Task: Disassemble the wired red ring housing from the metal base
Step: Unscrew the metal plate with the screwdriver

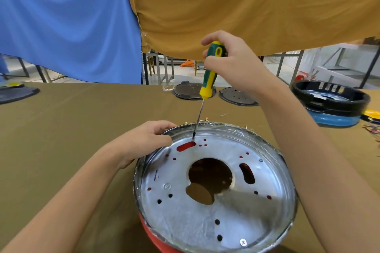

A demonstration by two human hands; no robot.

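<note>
Right hand (230,61) has a closed grip around the screwdriver (209,74) handle, shaft nearly upright, tip down on the far part of the metal base (216,217), just beside the red slot (186,146). Can't see a screw head under the tip, too small to tell if it's seated.

Left hand (144,141) has fingers curled over the far-left rim of the base, holding it steady. Base sits upside down on the counter (82,129) right in front of the person, red ring housing (158,238) underneath, only a red edge showing at the near-left and through the holes.

Risks as I see them:
- Tip slips out of the screw if pressure is off-axis; the shaft leans slightly, so a stripped head is likely.
- Slip path runs toward the left hand's thumb, which is near the tip. Puncture hazard.
- Base rim looks thin and sharp, with film on it; the left-hand fingers could get cut if the base spins.
- One screw (243,242) is in place near the front edge. Prying before that's out would bend the base or crack the housing.
- Wires aren't visible from here; pulling apart blind could tear them.
</note>
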